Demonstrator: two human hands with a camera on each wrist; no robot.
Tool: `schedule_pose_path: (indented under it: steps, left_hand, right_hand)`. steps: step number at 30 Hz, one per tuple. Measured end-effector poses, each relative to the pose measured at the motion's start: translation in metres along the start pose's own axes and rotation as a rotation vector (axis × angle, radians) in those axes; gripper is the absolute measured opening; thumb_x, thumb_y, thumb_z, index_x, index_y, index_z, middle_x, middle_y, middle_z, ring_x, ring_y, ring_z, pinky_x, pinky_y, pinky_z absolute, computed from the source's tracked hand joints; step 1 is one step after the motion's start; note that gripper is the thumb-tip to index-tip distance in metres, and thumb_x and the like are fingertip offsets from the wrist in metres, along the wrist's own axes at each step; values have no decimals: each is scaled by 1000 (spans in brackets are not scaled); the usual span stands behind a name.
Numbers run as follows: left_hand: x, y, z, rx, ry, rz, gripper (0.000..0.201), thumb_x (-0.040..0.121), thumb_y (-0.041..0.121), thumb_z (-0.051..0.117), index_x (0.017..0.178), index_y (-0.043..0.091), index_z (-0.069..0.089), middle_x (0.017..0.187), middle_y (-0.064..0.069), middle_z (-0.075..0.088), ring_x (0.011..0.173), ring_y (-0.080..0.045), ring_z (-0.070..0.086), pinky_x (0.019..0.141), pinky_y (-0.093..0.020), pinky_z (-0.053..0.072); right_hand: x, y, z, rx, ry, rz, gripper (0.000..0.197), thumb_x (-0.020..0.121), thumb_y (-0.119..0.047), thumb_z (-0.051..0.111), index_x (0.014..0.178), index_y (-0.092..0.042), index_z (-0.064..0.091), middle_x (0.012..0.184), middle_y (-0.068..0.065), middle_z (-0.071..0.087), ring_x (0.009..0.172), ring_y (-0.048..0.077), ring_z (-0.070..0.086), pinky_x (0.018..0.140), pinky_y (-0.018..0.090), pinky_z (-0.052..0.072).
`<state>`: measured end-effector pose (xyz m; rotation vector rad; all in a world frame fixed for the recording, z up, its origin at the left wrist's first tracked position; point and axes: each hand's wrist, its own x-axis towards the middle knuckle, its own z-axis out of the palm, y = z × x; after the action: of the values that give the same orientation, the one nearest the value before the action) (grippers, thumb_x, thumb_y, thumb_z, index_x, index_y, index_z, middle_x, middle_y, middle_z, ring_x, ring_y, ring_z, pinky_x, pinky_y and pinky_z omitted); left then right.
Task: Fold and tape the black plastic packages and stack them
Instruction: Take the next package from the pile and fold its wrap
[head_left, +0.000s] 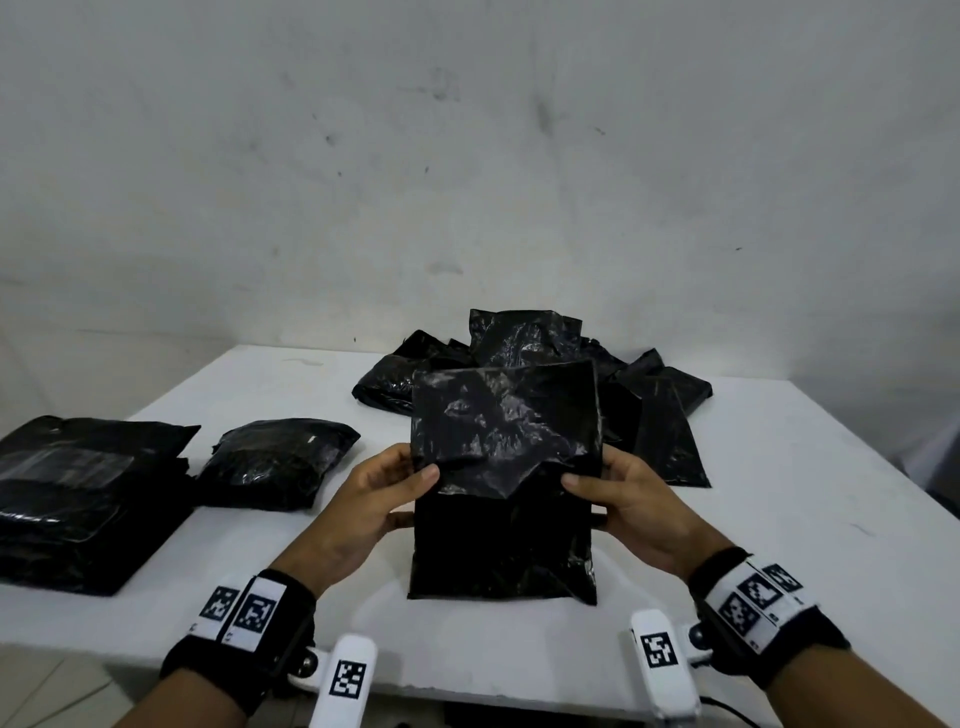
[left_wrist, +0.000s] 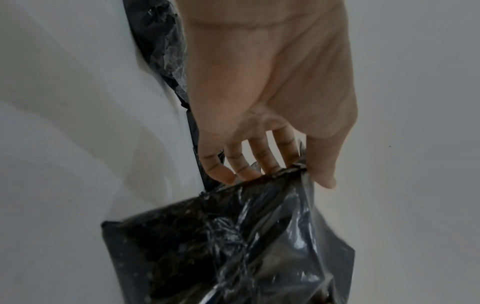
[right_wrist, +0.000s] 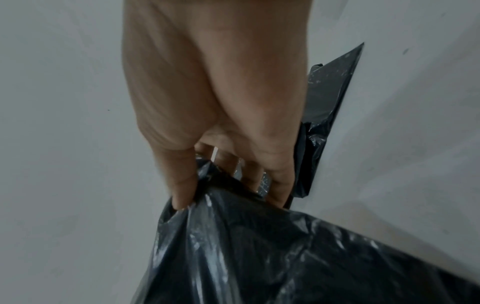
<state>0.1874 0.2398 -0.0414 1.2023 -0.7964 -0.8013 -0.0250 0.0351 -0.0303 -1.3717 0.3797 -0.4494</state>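
Observation:
I hold one black plastic package (head_left: 504, 540) upright at the table's near middle, its lower edge on or just above the white table (head_left: 810, 519). Its glossy top flap (head_left: 504, 421) stands up, bent at the level of my thumbs. My left hand (head_left: 384, 493) pinches the package's left edge, thumb in front, fingers behind. My right hand (head_left: 618, 499) pinches the right edge the same way. In the left wrist view the left hand (left_wrist: 270, 170) grips the crinkled black package (left_wrist: 233, 246). In the right wrist view the right hand (right_wrist: 228, 185) grips the black package (right_wrist: 259, 257).
A heap of loose black packages (head_left: 649, 395) lies behind the held one at the back middle. A stack of folded packages (head_left: 78, 499) sits at the left edge, with one more folded package (head_left: 275, 462) beside it. A grey wall (head_left: 467, 156) rises behind the table.

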Motion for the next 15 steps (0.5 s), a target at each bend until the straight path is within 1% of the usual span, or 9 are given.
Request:
schedule_pose_path:
  steps: [2, 4, 5, 7, 8, 9, 11, 12, 15]
  left_hand:
    - [1, 1, -2, 4, 5, 1, 55, 50, 58, 94, 95, 32, 76, 101, 3, 74, 91, -8, 69, 78, -30, 56]
    - [1, 3, -3, 43, 33, 4, 49, 52, 57, 94, 87, 30, 74, 96, 3, 73, 87, -8, 67, 77, -30, 52]
    - [1, 4, -3, 74, 55, 9, 43, 56, 54, 92, 85, 29, 72, 93, 4, 72, 85, -8, 66, 76, -30, 50]
    - [2, 5, -2, 120, 82, 26, 23, 71, 40, 87, 84, 29, 71, 87, 7, 70, 81, -7, 62, 72, -28, 44]
    - [3, 5, -1, 128, 91, 32, 17, 79, 29, 85, 87, 28, 70, 84, 8, 68, 79, -7, 59, 70, -27, 41]
    - [3, 5, 0, 123, 93, 33, 16, 84, 21, 82, 94, 27, 70, 80, 9, 65, 77, -8, 57, 67, -26, 39]
    - [4, 4, 0, 98, 94, 17, 26, 89, 13, 74, 112, 24, 67, 75, 8, 59, 73, -8, 53, 63, -27, 35]
    - [3, 5, -1, 92, 93, 7, 28, 89, 12, 75, 113, 22, 66, 75, 8, 58, 73, -9, 52, 63, -27, 35]
    - [2, 6, -4, 101, 82, -28, 20, 81, 21, 81, 94, 21, 66, 82, 5, 57, 72, -9, 50, 59, -24, 37]
  right_hand:
    - [-1, 0, -1, 32, -16, 2, 35, 84, -8, 69, 119, -10, 66, 103, 9, 71, 93, 22, 68, 83, 40, 56]
    - [-1, 0, -2, 32, -9, -2, 34, 83, -9, 69, 117, -10, 66, 101, 9, 72, 93, 22, 67, 82, 40, 57]
    - [-1, 0, -2, 25, 1, -4, 32, 83, -9, 69, 114, -10, 67, 99, 9, 72, 92, 22, 67, 81, 39, 57]
    - [-1, 0, -2, 12, 18, -13, 29, 82, -9, 70, 111, -10, 68, 100, 10, 72, 93, 23, 67, 80, 38, 57]
    - [0, 0, -2, 3, 23, -19, 28, 83, -8, 70, 111, -10, 69, 102, 12, 72, 95, 25, 68, 80, 39, 57]
    - [0, 0, -2, -6, 28, -28, 27, 83, -7, 71, 110, -10, 69, 105, 14, 72, 97, 27, 69, 81, 39, 56]
    - [0, 1, -3, -16, 39, -46, 27, 84, -6, 71, 110, -11, 70, 109, 16, 73, 101, 30, 69, 82, 40, 56]
    - [0, 1, -3, -16, 43, -52, 29, 84, -5, 71, 112, -11, 69, 110, 16, 73, 102, 29, 69, 82, 40, 56]
    - [-1, 0, -1, -18, 48, -62, 32, 87, -2, 68, 118, -10, 66, 111, 14, 73, 100, 25, 70, 82, 37, 56]
